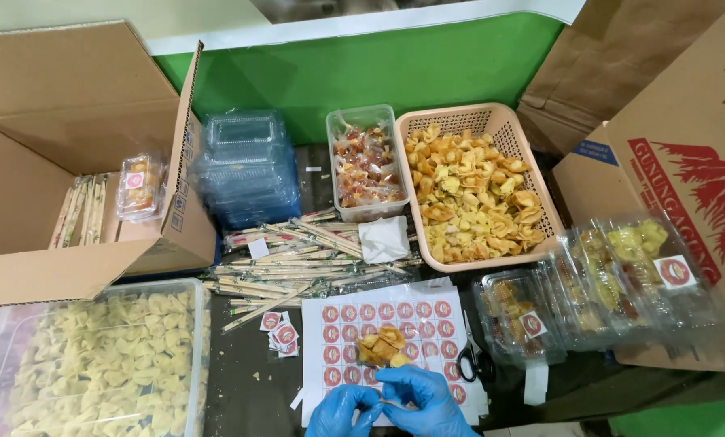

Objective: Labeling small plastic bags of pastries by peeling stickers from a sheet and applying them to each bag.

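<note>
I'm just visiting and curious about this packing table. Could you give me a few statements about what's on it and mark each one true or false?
1. Both hands, left hand and right hand, wear blue gloves. True.
2. The beige basket is full of wrapped chopsticks. False: it holds fried dumplings; the chopsticks lie loose on the table.
3. A sheet of round red stickers lies in front of the hands. True.
4. The scissors lie inside the open cardboard box. False: they lie on the table, right of the sticker sheet.
5. A stack of empty clear containers stands left of the basket. True.
</note>
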